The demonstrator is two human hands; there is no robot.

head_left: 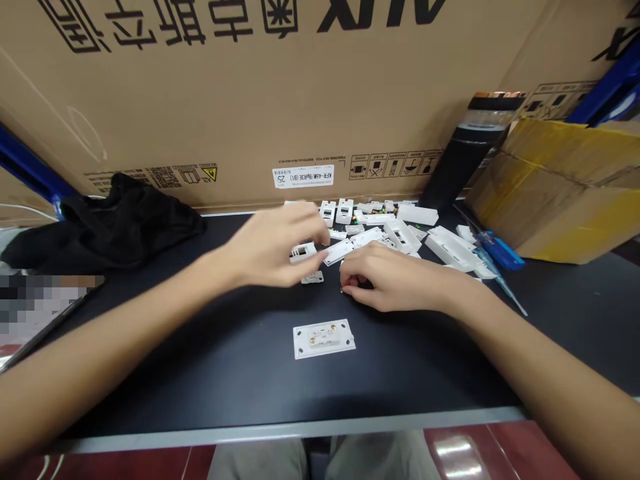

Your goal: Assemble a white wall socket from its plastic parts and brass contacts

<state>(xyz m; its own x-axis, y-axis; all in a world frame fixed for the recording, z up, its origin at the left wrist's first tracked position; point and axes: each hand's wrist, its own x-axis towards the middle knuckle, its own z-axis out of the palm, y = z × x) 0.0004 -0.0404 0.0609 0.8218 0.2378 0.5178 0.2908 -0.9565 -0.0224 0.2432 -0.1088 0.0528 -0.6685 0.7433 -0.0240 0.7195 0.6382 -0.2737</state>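
Observation:
My left hand (280,243) hovers over the near left side of the white plastic parts, slightly blurred, its thumb and fingers apart and nothing between them. Lower right of it, my right hand (383,277) rests by the black tabletop with thumb and forefinger pinched. A tiny brass-coloured piece (342,290) shows at those fingertips; its exact kind is too small to make out. Nearer to me lies a flat white plastic plate (324,339) with a raised middle block and two brass-coloured round pieces. Partly behind my left hand are a white housing (303,252) and a small white part (313,277).
A pile of white plastic housings (400,233) stretches along the back. To the right are a screwdriver (505,283), a blue tool (501,250), a taped carton (560,190) and a dark bottle (463,150). Black cloth (115,223) lies left; a large carton (240,107) stands behind.

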